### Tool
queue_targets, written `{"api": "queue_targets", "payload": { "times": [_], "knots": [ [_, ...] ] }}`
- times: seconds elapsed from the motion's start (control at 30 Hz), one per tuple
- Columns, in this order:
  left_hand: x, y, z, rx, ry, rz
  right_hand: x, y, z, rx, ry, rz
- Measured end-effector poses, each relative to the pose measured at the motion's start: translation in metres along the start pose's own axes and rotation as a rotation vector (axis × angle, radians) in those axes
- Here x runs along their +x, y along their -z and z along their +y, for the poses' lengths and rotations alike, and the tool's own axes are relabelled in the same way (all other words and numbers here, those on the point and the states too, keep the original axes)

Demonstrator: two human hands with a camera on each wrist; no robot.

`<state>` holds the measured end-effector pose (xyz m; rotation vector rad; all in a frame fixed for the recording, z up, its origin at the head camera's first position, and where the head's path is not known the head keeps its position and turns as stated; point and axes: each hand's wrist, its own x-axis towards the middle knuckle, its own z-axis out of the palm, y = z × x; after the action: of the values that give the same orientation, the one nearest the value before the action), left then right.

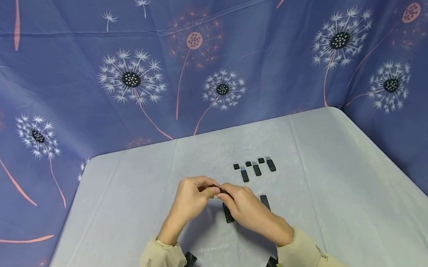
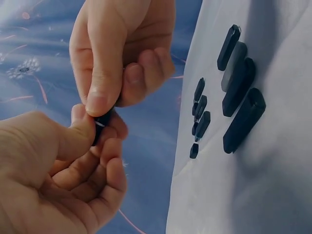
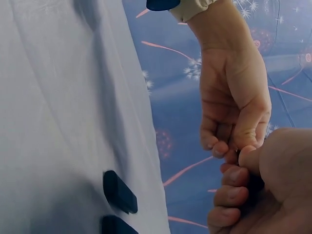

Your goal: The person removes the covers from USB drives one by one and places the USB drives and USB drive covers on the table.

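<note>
1. Black stick (image 2: 101, 122): pinched between left hand (image 1: 191, 199) and right hand (image 1: 247, 208), raised above the table (image 1: 331, 208).
2. Advice: keep both pinches firm, pulling straight along its length.

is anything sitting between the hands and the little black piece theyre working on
Nothing visible does. The left hand and right hand already pinch the small black piece between thumbs and fingertips, above the table. The black sticks lie apart, farther back.
</note>
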<state>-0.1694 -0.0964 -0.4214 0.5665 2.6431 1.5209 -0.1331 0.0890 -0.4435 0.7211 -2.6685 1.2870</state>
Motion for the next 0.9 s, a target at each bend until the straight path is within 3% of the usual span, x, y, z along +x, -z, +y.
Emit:
{"api": "queue_targets", "payload": {
  "times": [0.4,0.63,0.9],
  "knots": [
    [0.001,0.0034,-0.0025,-0.008,-0.058,0.11,0.0009,0.0046,0.0025,0.015,0.111,0.069],
    [0.0005,0.0042,-0.0067,-0.039,-0.039,0.045,-0.0005,0.0017,0.0048,0.034,0.039,0.074],
    [-0.0005,-0.0002,-0.0066,0.026,-0.075,0.007,-0.0021,0.0045,0.0084,0.036,0.05,0.039]
  ]
}}
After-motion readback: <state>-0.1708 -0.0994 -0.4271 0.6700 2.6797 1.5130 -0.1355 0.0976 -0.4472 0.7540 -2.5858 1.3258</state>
